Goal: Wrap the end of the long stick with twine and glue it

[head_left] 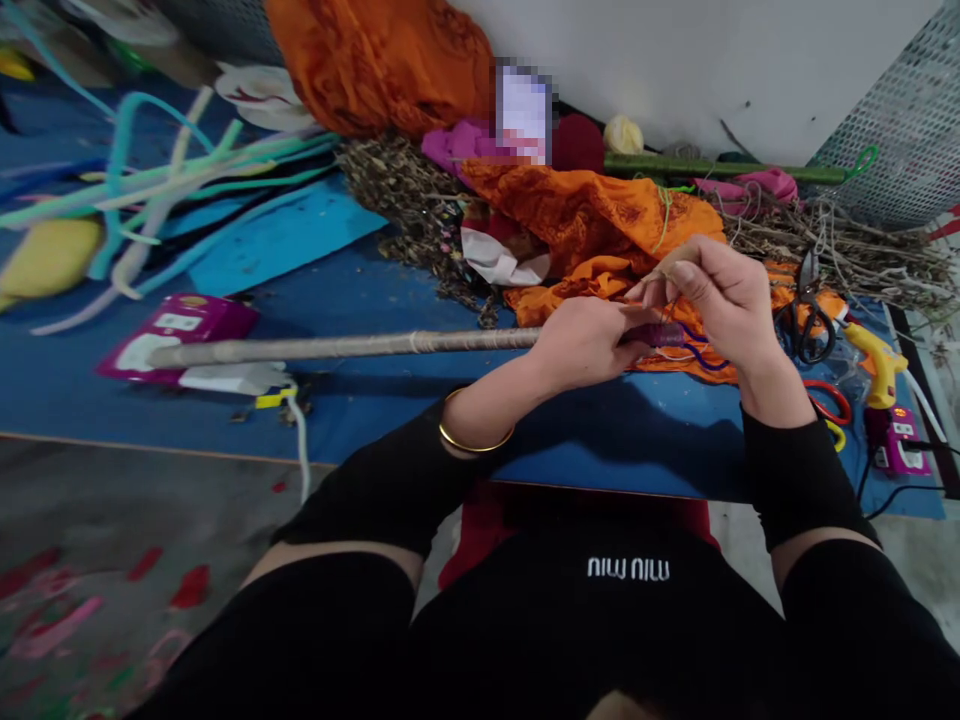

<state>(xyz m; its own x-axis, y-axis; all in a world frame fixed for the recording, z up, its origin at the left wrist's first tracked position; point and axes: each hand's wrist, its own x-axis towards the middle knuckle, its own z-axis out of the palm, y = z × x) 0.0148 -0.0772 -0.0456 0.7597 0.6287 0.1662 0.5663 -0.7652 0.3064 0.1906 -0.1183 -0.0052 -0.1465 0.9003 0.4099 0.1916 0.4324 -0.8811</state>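
Gripping long wrapped stick (345, 346) at its 3 o'clock end, left hand (581, 345) closed | right hand (720, 295) fingers pinching tan strand (670, 265) | risk: strand slackens, wrap may unravel; scissors (808, 315) at 3 o'clock could snag.

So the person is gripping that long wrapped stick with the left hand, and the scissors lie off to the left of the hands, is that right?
Not quite. The left hand does grip the long wrapped stick, but the scissors lie to the right of the hands, beyond the right hand, on the orange cloth near the yellow glue gun. The head view shows this.
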